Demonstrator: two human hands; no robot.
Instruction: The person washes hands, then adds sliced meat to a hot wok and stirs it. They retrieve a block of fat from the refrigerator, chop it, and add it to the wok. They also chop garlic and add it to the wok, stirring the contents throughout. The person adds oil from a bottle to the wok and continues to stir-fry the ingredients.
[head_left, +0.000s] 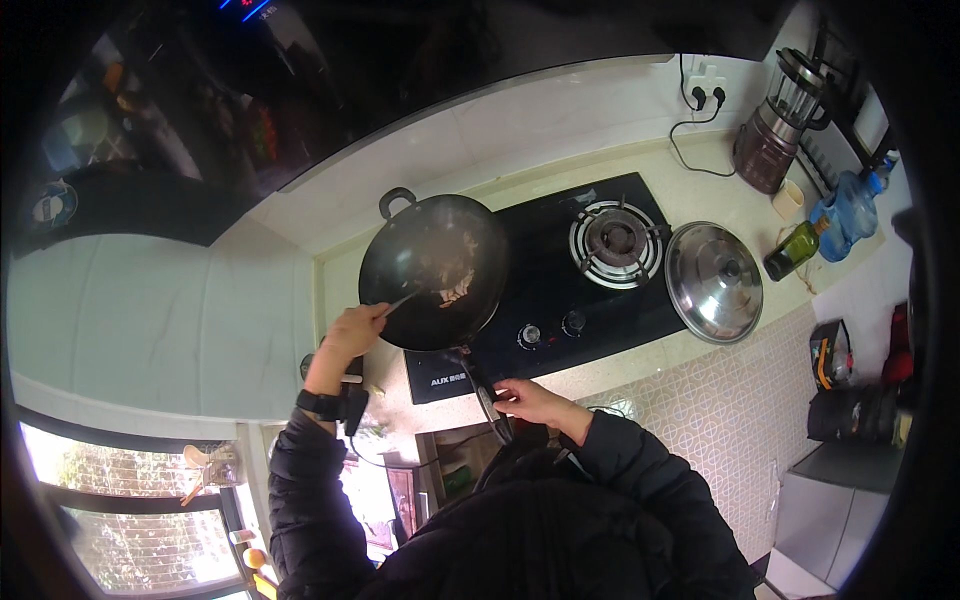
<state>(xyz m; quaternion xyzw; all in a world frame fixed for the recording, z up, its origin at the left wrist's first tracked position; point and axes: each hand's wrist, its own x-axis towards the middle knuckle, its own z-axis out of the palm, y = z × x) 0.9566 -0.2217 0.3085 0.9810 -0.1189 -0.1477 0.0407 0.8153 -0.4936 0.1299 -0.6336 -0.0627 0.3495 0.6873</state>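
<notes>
A dark wok (435, 262) with a loop handle at its far side sits over the left part of a black glass gas hob (540, 277). Pale sliced food (457, 289) lies in it, with a steamy haze above. My left hand (352, 330), a dark band on its wrist, grips a thin utensil (401, 301) whose far end reaches into the wok; the kind cannot be told. The fingers of my right hand (529, 403) close around the wok's long handle (486, 394) at the counter's front edge.
Right of the wok are a bare burner (619, 236), a domed metal lid (714, 281), a green glass bottle (796, 250), a beige cup (787, 199), a blue water jug (847, 217) and a blender (780, 124). A dark range hood (450, 60) overhangs the counter's back.
</notes>
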